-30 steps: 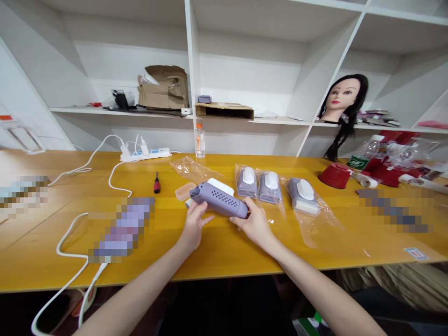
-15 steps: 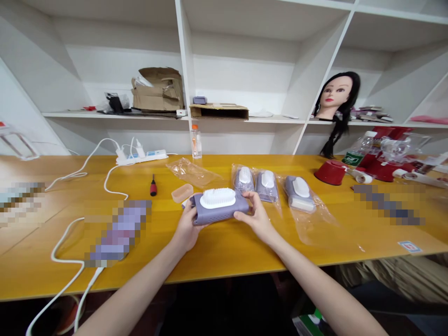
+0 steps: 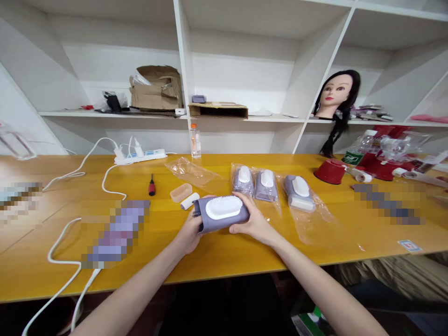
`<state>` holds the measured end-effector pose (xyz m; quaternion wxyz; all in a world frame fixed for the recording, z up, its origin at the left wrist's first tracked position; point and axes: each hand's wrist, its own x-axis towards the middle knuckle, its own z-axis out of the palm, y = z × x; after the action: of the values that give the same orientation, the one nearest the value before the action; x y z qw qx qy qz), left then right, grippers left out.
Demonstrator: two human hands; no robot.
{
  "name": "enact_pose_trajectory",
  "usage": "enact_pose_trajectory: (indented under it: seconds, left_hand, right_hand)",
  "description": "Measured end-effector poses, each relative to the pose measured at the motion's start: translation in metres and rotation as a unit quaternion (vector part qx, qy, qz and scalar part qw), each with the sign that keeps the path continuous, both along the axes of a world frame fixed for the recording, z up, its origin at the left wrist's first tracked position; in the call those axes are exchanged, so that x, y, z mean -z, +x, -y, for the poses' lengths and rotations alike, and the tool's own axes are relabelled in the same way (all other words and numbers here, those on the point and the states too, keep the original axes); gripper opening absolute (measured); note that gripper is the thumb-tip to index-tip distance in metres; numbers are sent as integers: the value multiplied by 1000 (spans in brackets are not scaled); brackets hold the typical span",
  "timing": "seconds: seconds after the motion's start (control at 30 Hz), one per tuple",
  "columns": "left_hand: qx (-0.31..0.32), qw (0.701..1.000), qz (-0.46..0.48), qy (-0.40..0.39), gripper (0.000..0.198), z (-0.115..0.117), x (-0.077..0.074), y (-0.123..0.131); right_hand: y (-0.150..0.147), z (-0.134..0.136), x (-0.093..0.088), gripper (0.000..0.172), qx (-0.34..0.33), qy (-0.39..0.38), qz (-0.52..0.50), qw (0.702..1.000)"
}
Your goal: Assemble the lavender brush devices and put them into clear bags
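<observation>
Both my hands hold a lavender handheld brush unit point(image 3: 221, 214) just above the table, its oval white bristle pad facing up and toward me. My left hand point(image 3: 189, 232) cups its left end, and my right hand point(image 3: 252, 221) grips its right end. Close by on the left lie a small white cylinder point(image 3: 190, 201) and a peach plastic tray point(image 3: 181, 192). Beyond my right hand, several similar lavender units sit in clear plastic bags, the nearest point(image 3: 266, 185) almost touching my fingers' reach. An emptied clear bag point(image 3: 192, 172) lies behind the tray.
The yellow wooden table point(image 3: 224, 261) also bears a red-handled screwdriver point(image 3: 151, 185), a white power strip point(image 3: 140, 157) with white cables, and a red cup point(image 3: 329, 171). Pixelated patches hide some items. White shelves behind hold cardboard point(image 3: 157, 88) and a mannequin head point(image 3: 336, 93).
My hands have turned the unit so the bristle pad, earlier seen from the side, now faces up toward me. The unit has moved slightly lower and the white cylinder has come into view.
</observation>
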<state>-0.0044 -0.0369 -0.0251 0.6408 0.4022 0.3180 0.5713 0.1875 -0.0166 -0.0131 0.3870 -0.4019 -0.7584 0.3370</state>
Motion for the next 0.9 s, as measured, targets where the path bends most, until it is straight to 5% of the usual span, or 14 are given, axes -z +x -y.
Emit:
enact_pose_trajectory:
  seconds: [0.17,0.5,0.6,0.77,0.9]
  left_hand:
    - [-15,996,-4,93,54,-2,3,5]
    - [-30,993,-22,115,42,0,5,6]
    - [-12,995,-11,94,45,1,2,3]
    - [120,989,88,-11,52,5,-9,-7]
    - [113,991,62,-22,50,5,-10,-9]
  right_hand:
    - [0,-4,2,99,-41,-22,-1,999]
    - [0,-2,5,96,-48,-7,-12,999]
    - [1,-4,4,94,-50,-29,-37,998]
    - [5,-5,0,91,-64,-118,-118,984]
    - [7,-4,-4,90,-82,-142,-133,977]
